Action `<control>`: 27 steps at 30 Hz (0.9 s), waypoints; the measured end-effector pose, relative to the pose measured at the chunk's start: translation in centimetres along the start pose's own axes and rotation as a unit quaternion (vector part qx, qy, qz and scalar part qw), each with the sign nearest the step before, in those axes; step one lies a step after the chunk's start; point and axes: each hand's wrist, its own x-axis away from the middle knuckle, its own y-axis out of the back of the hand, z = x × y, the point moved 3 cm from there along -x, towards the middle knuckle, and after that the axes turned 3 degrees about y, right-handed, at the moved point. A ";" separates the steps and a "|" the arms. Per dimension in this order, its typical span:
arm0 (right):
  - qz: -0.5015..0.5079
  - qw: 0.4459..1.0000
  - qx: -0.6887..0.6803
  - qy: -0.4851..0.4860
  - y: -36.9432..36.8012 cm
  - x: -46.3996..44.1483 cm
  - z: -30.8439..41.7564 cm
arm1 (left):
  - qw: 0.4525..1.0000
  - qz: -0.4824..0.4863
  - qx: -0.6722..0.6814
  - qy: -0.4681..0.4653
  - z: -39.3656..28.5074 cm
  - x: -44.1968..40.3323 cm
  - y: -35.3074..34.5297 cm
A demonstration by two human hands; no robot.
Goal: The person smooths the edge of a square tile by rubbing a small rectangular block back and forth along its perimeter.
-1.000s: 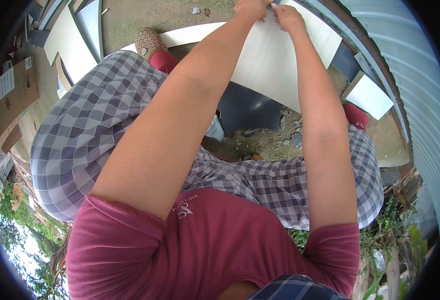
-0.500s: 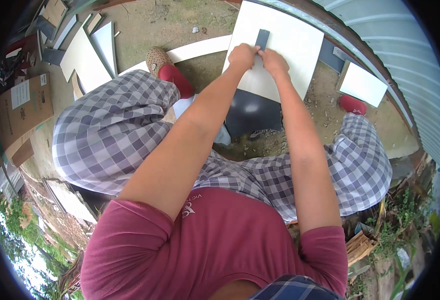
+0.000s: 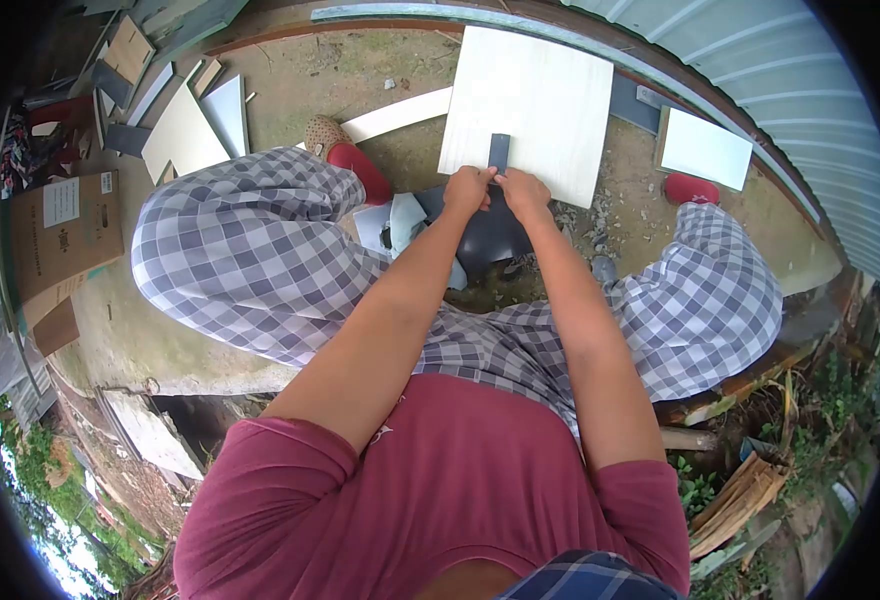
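Observation:
A white flat board [image 3: 550, 100] lies in front of me between my feet. On its near part rests a short dark grey strip [image 3: 499, 148], its far end pointing away from me. My left hand [image 3: 470, 190] and my right hand [image 3: 523, 193] are side by side at the board's near edge, closed on the strip's near end. The fingers cover that end. Beneath and nearer to me is a smooth dark curved sheet [image 3: 490, 238], with a pale bluish cloth [image 3: 407, 218] to its left.
Several cut panels [image 3: 185, 135] lie at the far left, above a cardboard box [image 3: 68, 225]. A white strip [image 3: 400, 115] runs beside the board. To the right are a small white panel [image 3: 707, 148] and a corrugated metal wall [image 3: 760, 70]. Rubble [image 3: 588, 228] litters the ground.
Both hands have drawn back toward my body, and the dark grey strip has slid with them from the board's middle to its near edge. The view has shifted slightly.

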 end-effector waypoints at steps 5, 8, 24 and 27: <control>0.002 1.000 -0.023 -0.002 -1.3 -0.1 0.1 | 1.000 -0.001 -0.007 0.004 0.8 0.2 0.4; 0.017 1.000 -0.016 -0.001 -0.9 -0.2 0.7 | 1.000 -0.012 -0.009 0.016 1.0 -0.1 0.6; 0.013 0.998 -0.023 -0.050 2.2 -2.6 1.3 | 1.000 -0.025 0.001 0.004 -2.0 -2.1 1.6; 0.017 0.998 -0.021 -0.062 2.5 -3.9 1.1 | 0.999 -0.037 -0.028 -0.009 -3.2 -2.5 2.0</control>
